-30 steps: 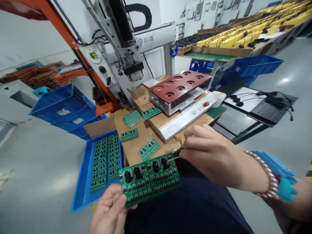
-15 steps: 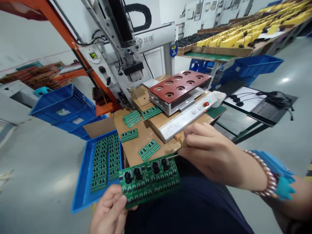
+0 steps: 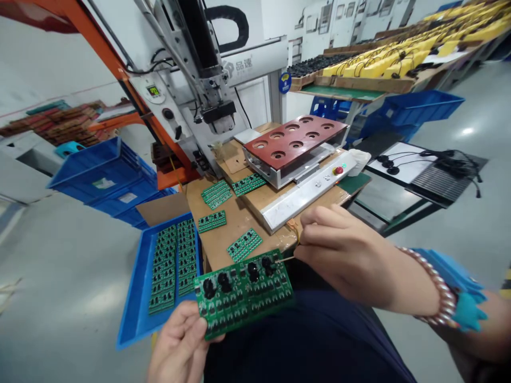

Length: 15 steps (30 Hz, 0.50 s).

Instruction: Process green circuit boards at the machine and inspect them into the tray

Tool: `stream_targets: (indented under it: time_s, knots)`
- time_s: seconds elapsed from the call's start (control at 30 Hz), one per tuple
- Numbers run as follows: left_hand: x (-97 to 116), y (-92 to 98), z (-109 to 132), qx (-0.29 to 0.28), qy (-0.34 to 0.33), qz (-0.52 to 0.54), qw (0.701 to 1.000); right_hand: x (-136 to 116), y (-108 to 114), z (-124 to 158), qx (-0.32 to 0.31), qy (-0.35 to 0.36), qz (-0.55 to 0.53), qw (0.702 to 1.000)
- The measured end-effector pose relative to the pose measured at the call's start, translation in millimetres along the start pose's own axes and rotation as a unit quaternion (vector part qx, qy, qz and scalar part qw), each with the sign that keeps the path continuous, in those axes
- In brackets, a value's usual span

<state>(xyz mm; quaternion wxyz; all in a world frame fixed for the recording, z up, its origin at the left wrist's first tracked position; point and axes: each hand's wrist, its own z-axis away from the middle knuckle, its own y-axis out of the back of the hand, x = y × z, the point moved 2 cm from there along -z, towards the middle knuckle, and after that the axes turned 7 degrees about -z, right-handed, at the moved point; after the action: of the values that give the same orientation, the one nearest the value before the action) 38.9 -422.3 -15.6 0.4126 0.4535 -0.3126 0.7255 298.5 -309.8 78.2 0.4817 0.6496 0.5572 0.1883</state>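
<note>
My left hand (image 3: pixel 186 338) grips a green circuit board (image 3: pixel 239 314) by its lower left corner, thumb on top. Several glossy black blobs run along the board's upper half, with rows of small parts below them. My right hand (image 3: pixel 339 252) is closed in a pinch on a thin wooden stick (image 3: pixel 286 259). The stick's tip meets the board at the rightmost black blob (image 3: pixel 269 265). Beyond the held board, a smaller-looking circuit board (image 3: pixel 245 244) lies on the brown tabletop (image 3: pixel 215 252), and another board (image 3: pixel 212 221) lies farther back.
At left, a blue tray (image 3: pixel 133 303) holds stacked circuit boards (image 3: pixel 163 268). A machine with a red fixture plate (image 3: pixel 295 137) and a control bar (image 3: pixel 307 191) with a red button stands behind. Blue bins (image 3: pixel 104 175) are stacked at far left; a side table (image 3: pixel 427 170) carries black cables.
The held board has tilted slightly toward me. The stick's tip has shifted a little down, from the upper edge of the rightmost blob to its right side.
</note>
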Motion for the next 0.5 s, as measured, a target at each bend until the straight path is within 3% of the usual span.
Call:
stream_targets:
  time_s: [0.23, 0.4, 0.5]
  knots:
    - [-0.5, -2.0, 1.2, 0.007, -0.001, 0.024, 1.000, 1.4, -4.2, 2.2, -0.008, 0.001, -0.013, 1.000]
    - [-2.0, 0.7, -2.8, -0.021, -0.009, 0.041, 0.999, 2.1, -2.2, 1.0, -0.032, -0.013, -0.023, 0.999]
    - [-1.7, 0.2, -3.2, -0.033, -0.020, 0.067, 0.997, 2.1, -2.2, 2.2, -0.009, -0.012, -0.044, 0.999]
